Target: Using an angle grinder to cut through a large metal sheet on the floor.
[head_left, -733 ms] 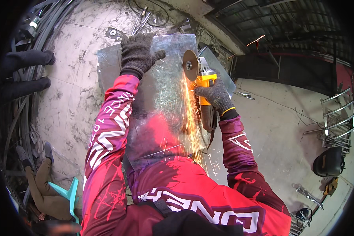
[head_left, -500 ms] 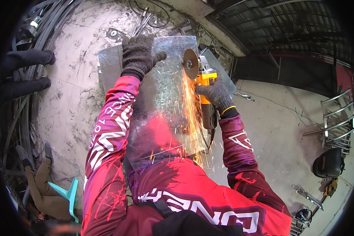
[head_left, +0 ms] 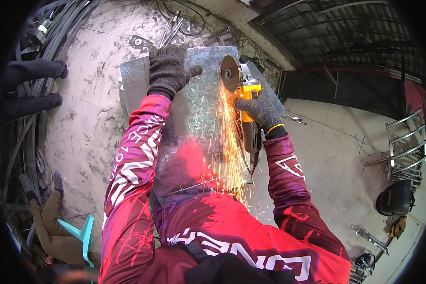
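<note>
A shiny metal sheet [head_left: 199, 102] lies in front of me, partly over my lap. My left hand [head_left: 170, 68], in a dark knitted glove, is closed over its far edge, thumb out on the top face. In my gloved right hand [head_left: 261, 110] is a yellow and black angle grinder [head_left: 249, 118], held upright along the sheet's right side. Its round brown cutting disc [head_left: 230, 74] stands on edge against the metal. Orange sparks [head_left: 229, 146] stream from the disc toward my body. The exact contact line is partly hidden by the disc and the glare.
Long metal profiles [head_left: 28, 137] are piled along the left. Another person's dark-clad legs [head_left: 33, 78] are at the left, and someone in brown trousers [head_left: 57, 227] sits near a turquoise stool [head_left: 86, 236]. A metal ladder-like frame [head_left: 406, 146] and a black helmet-like shell [head_left: 394, 196] are on the right.
The sheet and my left hand have shifted slightly to the right and nearer. The grinder has barely moved; its spark stream is a little wider low down.
</note>
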A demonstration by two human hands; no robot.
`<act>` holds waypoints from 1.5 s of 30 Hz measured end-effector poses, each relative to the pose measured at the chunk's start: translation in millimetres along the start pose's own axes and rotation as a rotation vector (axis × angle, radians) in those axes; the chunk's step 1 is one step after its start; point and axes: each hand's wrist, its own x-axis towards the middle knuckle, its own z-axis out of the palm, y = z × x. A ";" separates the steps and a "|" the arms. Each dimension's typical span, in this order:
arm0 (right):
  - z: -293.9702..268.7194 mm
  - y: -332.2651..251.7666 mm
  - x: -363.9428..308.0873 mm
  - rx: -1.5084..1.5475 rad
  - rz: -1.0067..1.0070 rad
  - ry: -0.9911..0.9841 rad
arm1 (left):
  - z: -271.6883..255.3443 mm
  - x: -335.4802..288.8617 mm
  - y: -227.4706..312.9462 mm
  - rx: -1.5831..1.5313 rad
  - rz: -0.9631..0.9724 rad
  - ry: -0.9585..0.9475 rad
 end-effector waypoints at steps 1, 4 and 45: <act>0.7 -1.1 0.7 0.001 -0.001 -0.002 | -0.1 -0.6 -0.6 0.008 0.006 0.010; 1.6 -4.5 3.8 -0.065 0.001 0.017 | 2.7 -0.8 -1.9 0.021 0.015 0.034; 4.9 -20.0 65.8 0.019 -0.071 -0.023 | -6.7 0.4 4.4 -0.035 -0.047 -0.049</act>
